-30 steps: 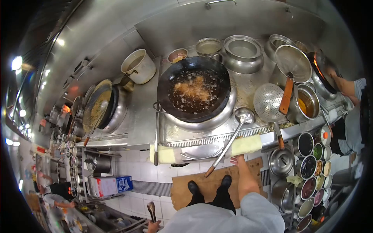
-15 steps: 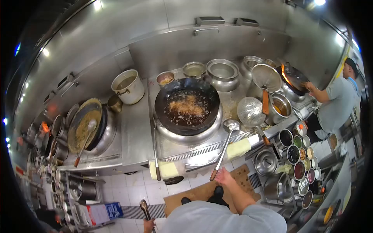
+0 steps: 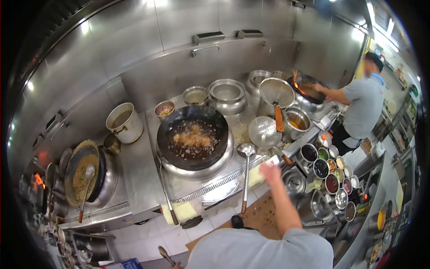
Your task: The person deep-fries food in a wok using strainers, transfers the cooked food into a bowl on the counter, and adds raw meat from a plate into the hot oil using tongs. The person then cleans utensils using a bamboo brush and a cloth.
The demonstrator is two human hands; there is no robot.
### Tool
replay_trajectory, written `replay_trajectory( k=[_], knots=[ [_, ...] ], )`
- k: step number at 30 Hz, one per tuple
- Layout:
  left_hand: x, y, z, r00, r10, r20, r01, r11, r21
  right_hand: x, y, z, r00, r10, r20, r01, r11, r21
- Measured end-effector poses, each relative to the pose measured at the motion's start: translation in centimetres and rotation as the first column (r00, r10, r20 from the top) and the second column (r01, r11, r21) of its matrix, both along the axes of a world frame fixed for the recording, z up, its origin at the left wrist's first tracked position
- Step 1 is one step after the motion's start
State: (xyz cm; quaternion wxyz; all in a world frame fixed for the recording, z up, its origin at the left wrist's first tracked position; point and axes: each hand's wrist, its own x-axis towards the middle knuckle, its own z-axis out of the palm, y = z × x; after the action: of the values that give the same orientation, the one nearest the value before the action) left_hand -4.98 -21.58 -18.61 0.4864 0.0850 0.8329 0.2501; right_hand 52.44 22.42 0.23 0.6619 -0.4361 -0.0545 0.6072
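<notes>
My right hand [image 3: 270, 171] is raised over the front edge of the stove, beside a folded yellow cloth [image 3: 255, 175]; motion smears its fingers. At the bottom of the view, my left hand [image 3: 176, 266] is mostly cut off, closed on metal tongs [image 3: 165, 254] that point up and left. Food fries in bubbling dark oil in the large black wok [image 3: 192, 138]. A long-handled ladle [image 3: 246, 172] lies to the right of the wok, near my right hand. The perforated skimmer [image 3: 264, 132] rests behind that hand.
A co-worker [image 3: 363, 101] holds a flaming wok [image 3: 309, 87] at the back right. Sauce containers [image 3: 320, 168] stand on a rack at the right. A white pot [image 3: 124, 122] and a second wok [image 3: 85, 172] with a ladle are at the left. A strainer [image 3: 277, 92] sits behind the skimmer.
The view has swung right, bringing the co-worker into fuller sight. My right hand has risen from below the stove's front edge, past the ladle's handle, to beside the right cloth. My left hand keeps the tongs.
</notes>
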Motion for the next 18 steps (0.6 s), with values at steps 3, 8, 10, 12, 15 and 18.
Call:
replay_trajectory(
  k=[3, 8, 10, 12, 15, 18],
  knots=[
    [1.8, -1.6, 0.5, 0.997, 0.083, 0.002, -0.083, 0.994, 0.068, 6.3, 7.4, 3.5, 0.99, 0.022, 0.141, -0.06, 0.961, 0.269],
    [5.0, -4.2, 0.7, 0.956, 0.292, -0.015, -0.288, 0.95, 0.123, 10.4, 15.3, 6.7, 0.986, 0.07, -0.154, -0.044, 0.984, 0.171],
    [5.8, -5.8, 0.0, 0.916, 0.4, 0.01, -0.397, 0.906, 0.15, 10.4, 17.2, 7.4, 0.975, 0.096, -0.202, -0.054, 0.978, 0.202],
    [6.0, -7.9, -1.0, 0.852, 0.454, 0.26, -0.503, 0.847, 0.171, 9.2, 17.0, 10.7, 0.979, 0.093, -0.184, -0.043, 0.965, 0.26],
    [9.1, -9.0, -0.3, 0.92, 0.392, 0.017, -0.393, 0.918, 0.051, 13.4, 23.1, 6.7, 0.868, 0.39, -0.308, -0.253, 0.88, 0.401],
    [10.4, -11.3, -1.2, 0.941, 0.286, -0.179, -0.3, 0.952, -0.06, 10.3, 21.0, 11.5, 0.891, 0.323, -0.32, -0.22, 0.922, 0.318]
  ],
)
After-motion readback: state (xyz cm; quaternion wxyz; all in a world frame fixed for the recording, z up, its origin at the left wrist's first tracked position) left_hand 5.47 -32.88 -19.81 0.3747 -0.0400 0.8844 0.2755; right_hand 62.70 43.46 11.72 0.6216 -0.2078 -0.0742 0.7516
